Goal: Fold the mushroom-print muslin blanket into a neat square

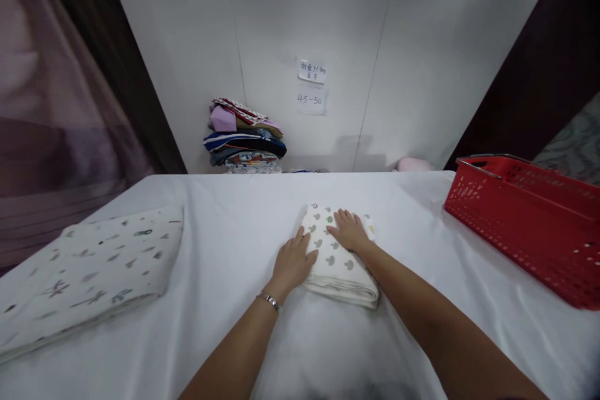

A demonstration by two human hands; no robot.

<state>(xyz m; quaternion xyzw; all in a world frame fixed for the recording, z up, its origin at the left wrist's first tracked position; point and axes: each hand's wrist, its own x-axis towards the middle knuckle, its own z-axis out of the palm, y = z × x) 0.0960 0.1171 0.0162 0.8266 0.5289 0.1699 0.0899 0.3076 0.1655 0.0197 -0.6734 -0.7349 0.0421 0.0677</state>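
A folded white cloth (340, 272) with grey mushroom prints lies on the white-covered table, its layered edge facing me. My left hand (293, 260) rests along its left side, fingers spread and touching the fabric. On the upper right of the same cloth my right hand (349, 231) lies flat with its fingers apart. Neither hand grips anything. A bracelet (269, 300) circles my left wrist. Off to the left sits another folded white cloth (112, 262), larger and printed with small plant-like shapes.
A red perforated basket (525, 225) with a metal handle stands at the right. Beyond the far edge of the table (225, 212) rises a stack of folded textiles (246, 137), and a pink item (412, 164) shows further right. Paper notes (312, 100) hang on the wall.
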